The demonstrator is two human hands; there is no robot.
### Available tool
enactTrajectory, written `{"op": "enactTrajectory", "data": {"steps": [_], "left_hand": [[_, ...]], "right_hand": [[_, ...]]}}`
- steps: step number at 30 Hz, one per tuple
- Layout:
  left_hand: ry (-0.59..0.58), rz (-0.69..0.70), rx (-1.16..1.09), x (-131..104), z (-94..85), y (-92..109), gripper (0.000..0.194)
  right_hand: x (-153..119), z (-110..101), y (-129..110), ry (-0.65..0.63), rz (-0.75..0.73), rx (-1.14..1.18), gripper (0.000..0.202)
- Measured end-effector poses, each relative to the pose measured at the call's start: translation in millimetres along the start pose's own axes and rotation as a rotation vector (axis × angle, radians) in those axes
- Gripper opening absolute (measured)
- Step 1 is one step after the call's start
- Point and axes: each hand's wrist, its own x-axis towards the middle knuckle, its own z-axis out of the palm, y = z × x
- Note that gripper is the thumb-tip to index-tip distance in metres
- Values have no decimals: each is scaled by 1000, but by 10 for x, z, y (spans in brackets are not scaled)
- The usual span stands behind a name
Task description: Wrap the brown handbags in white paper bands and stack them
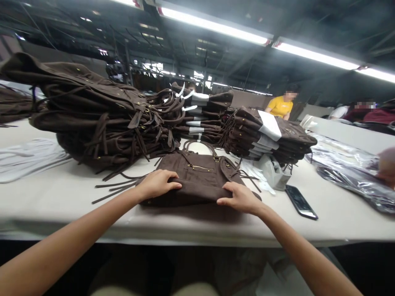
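A dark brown handbag (197, 174) lies flat on the table before me, its bottom edge facing me and its looped handles (200, 144) pointing away. A short zip with gold-coloured fittings runs across its upper side, and thin straps trail out at both sides. My left hand (159, 183) grips the near edge at the left, thumb on top. At the right, my right hand (239, 197) grips the same edge, with the thumb and forefinger on the upper side. The fingers beneath the bag are partly hidden.
Brown bags are piled at the left (101, 111), with more stacks behind (203, 111) and at the right (271, 135). A tape dispenser (276, 174) and a phone (300, 201) lie at the right, near plastic-wrapped items (348, 172). White strips (31, 156) lie at the left. A person in yellow (280, 107) is beyond.
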Motion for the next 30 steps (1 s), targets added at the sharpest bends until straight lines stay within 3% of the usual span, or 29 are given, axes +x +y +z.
{"op": "enactTrajectory", "data": {"steps": [6,11,13,15,17,19,21,26,30], "left_hand": [[36,-53,72,273,104,-37,26],[126,-25,130,181,181,-35,20],[222,108,196,70,261,-45,17],[380,339,301,-44,375,-87,18],[520,574,396,-135,485,-156,20],[578,707,445,-184,549,-231,20],[572,737,469,-190,550,-292,19],[525,570,397,-130,462,-333,19],[490,692,458,-125,533,-295,26]], "right_hand": [[396,-122,21,-71,78,-60,30],[698,-145,12,-40,-35,-251,23],[668,-26,30,55,-136,-343,19],[534,152,76,190,-256,-403,18],[348,322,144,295,-344,-449,28],[177,423,221,344,-382,-476,36],[61,431,303,361,-370,-459,33],[-19,273,525,384,-168,-364,25],[1,255,619,356,-155,-525,33]]}}
